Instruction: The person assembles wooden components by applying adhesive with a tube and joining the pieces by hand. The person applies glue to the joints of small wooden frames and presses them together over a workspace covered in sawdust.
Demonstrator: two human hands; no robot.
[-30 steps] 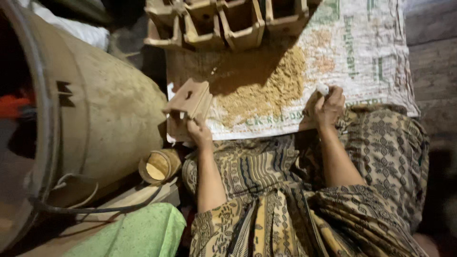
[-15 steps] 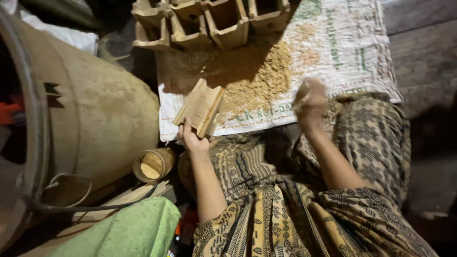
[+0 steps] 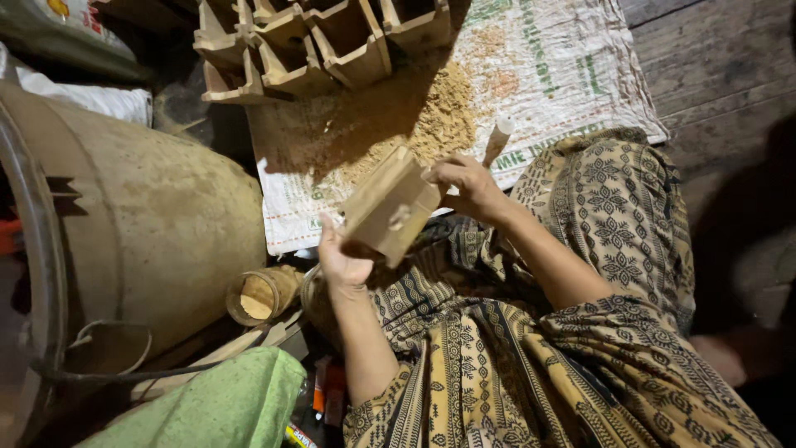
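The left hand [image 3: 344, 259] cradles the small wooden box [image 3: 390, 205] from below, tilted above the lap, while the right hand [image 3: 464, 184], closed on a pale stick-like tool [image 3: 497, 139], steadies its upper edge over the sawdust-strewn woven sack [image 3: 547, 75].

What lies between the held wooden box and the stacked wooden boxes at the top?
In the head view, loose sawdust on the woven sack lies between wooden box and stacked boxes.

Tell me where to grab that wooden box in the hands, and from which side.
Take the wooden box by its lower end, from below, as the left hand does. It is tilted, the right hand is at its top corner, and the flat sides give a firm grip.
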